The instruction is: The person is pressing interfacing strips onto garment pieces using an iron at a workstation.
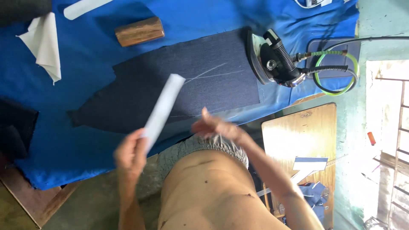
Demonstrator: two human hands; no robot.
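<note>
- We see a steam iron (272,59) resting on its side on the blue cover (85,64)
- A wooden block (139,31) lies near a folded white cloth (44,44)
- A wooden stool (298,136) stands beside our table

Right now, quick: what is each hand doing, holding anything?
Left hand: closed on a white strip, raised above the dark cloth.
Right hand: blurred, thumb up; its grip cannot be told.

Daylit from the right, blown highlights, motion blur on hands.
Barred window (390,127) well right of right hand (213,127) clips to white; glare washes pale wooden board (294,140) beside it. Left hand (130,153) and its white paper strip (164,106) smeared; blue cloth (85,140) sharp.
</note>
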